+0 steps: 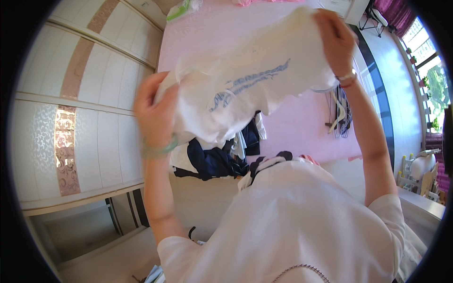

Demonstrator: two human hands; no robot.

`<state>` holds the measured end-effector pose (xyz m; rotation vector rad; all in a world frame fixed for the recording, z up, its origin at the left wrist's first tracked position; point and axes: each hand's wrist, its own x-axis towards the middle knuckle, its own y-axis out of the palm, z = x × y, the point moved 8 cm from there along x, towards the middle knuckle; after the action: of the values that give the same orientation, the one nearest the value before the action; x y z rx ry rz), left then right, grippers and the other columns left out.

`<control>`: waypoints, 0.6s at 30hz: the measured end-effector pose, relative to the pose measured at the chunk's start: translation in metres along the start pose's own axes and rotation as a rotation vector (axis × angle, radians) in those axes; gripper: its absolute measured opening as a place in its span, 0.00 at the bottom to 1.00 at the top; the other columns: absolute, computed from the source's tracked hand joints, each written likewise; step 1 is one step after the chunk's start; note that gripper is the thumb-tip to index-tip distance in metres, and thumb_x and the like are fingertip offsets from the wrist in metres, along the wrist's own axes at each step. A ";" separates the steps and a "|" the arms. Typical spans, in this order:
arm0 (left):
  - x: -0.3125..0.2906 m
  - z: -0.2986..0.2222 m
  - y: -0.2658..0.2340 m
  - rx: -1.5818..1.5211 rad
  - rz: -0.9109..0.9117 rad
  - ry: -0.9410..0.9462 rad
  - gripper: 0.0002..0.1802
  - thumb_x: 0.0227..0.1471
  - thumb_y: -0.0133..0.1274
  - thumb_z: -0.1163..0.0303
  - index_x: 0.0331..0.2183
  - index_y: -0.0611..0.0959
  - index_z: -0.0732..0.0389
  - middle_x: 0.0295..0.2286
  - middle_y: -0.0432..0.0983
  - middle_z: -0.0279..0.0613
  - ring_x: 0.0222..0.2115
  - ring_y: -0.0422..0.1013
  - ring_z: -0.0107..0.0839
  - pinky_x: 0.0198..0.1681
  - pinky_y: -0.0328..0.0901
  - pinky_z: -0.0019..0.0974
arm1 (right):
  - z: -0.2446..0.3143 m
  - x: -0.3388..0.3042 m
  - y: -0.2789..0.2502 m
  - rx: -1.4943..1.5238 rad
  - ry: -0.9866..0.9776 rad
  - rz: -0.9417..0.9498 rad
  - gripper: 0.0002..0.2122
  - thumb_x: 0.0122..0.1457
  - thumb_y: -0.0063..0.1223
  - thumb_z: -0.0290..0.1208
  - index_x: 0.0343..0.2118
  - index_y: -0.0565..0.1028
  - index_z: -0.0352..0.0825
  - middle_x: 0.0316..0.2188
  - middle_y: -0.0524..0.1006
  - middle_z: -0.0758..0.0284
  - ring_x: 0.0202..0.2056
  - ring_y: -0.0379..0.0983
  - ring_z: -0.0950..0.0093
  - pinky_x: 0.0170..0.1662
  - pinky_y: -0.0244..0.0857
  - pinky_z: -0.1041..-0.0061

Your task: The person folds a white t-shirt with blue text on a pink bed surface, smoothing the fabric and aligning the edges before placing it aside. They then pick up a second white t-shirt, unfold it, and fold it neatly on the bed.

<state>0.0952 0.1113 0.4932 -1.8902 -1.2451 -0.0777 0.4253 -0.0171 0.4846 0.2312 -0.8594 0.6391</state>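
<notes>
- The left hand grips the left end of a white garment, its fingers curled tight into the bunched cloth.
- The right hand holds the garment's far right edge, higher and farther away, fingers closed over the fabric.
- The garment hangs stretched between the two hands, held up in the air above a pink bed. It is crumpled, with a blue printed mark running slantwise across its middle.
- A green band sits on the left wrist; a bracelet sits on the right wrist.
- Under the garment, at the near edge of the bed, lies a heap of clothes, dark blue and white mixed together.
- A few thin pale hangers lie on the bed to the right, below the right forearm.
- A white wardrobe with patterned panels fills the left side.
- A window with greenery outside shows at the far right, and a dark floor strip runs along the bed on that side.
- The person's white shirt fills the near middle of the view.
</notes>
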 end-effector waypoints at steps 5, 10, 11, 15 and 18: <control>-0.002 0.086 0.004 -0.202 0.006 -0.242 0.07 0.46 0.63 0.71 0.29 0.82 0.63 0.21 0.75 0.27 0.23 0.65 0.15 0.27 0.61 0.23 | -0.038 -0.007 0.036 -0.180 0.115 0.258 0.07 0.57 0.55 0.30 0.34 0.77 0.32 0.23 0.77 0.63 0.23 0.70 0.76 0.32 0.67 0.78; 0.017 0.029 0.033 -0.374 0.107 -0.306 0.11 0.47 0.63 0.67 0.32 0.84 0.64 0.21 0.73 0.26 0.23 0.63 0.12 0.25 0.58 0.21 | -0.011 -0.002 0.049 -0.139 0.210 0.366 0.11 0.56 0.57 0.32 0.42 0.77 0.39 0.20 0.75 0.67 0.21 0.68 0.81 0.28 0.65 0.80; 0.021 0.024 0.035 -0.317 0.109 -0.272 0.11 0.47 0.63 0.67 0.33 0.84 0.63 0.20 0.73 0.26 0.22 0.63 0.12 0.24 0.58 0.22 | 0.001 -0.004 0.060 -0.106 0.194 0.423 0.13 0.56 0.57 0.32 0.44 0.77 0.40 0.19 0.75 0.67 0.21 0.68 0.81 0.28 0.65 0.80; 0.033 -0.014 0.056 -0.195 0.155 -0.109 0.11 0.46 0.63 0.66 0.32 0.84 0.61 0.17 0.72 0.29 0.19 0.61 0.14 0.21 0.57 0.23 | 0.050 -0.023 0.114 -0.183 -0.031 0.662 0.22 0.49 0.62 0.47 0.46 0.75 0.44 0.18 0.74 0.66 0.22 0.73 0.67 0.29 0.67 0.70; 0.034 -0.026 0.061 -0.211 0.243 -0.051 0.11 0.47 0.63 0.66 0.32 0.84 0.62 0.21 0.74 0.28 0.23 0.65 0.14 0.26 0.60 0.22 | 0.047 -0.034 0.137 -0.272 -0.056 0.828 0.17 0.50 0.62 0.47 0.37 0.78 0.40 0.16 0.72 0.66 0.20 0.69 0.66 0.27 0.65 0.73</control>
<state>0.1695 0.1092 0.4887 -2.2258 -1.0644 -0.0319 0.2959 0.0564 0.4805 -0.3821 -1.0828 1.2712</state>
